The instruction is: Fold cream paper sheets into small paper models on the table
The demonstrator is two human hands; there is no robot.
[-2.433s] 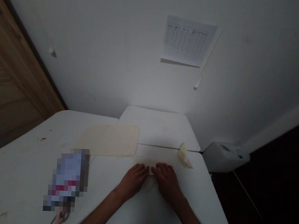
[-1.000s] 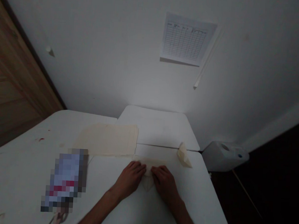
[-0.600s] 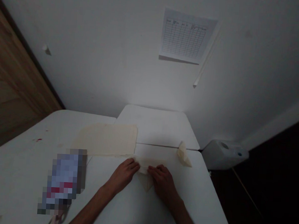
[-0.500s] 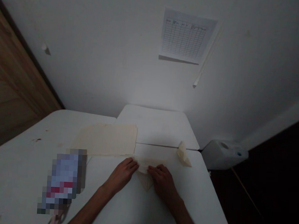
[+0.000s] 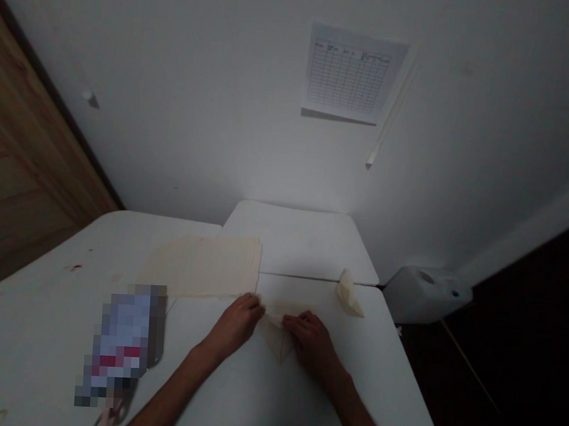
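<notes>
A thin beige sheet of folded paper (image 5: 277,345) lies on the white table between my hands, its pointed end towards me and a crease down its middle. My left hand (image 5: 241,319) pinches its left upper corner with closed fingers. On the right side, my right hand (image 5: 308,338) has its fingertips together on the paper's upper edge. Beyond the right hand stands a small folded paper piece (image 5: 349,296) with a raised peak, like a little boat. A flat stack of beige paper sheets (image 5: 205,266) lies beyond my left hand.
White tables (image 5: 306,239) are pushed together against the wall. A blurred-out bluish packet (image 5: 125,332) lies at the left, with a pinkish item (image 5: 110,414) below it. A printed chart (image 5: 349,73) hangs on the wall. On the right, a white plastic jerrycan (image 5: 427,297) stands beside the table.
The pale upper flap between my fingers bulged towards me before and now lies flatter and further back. My hands have barely moved.
</notes>
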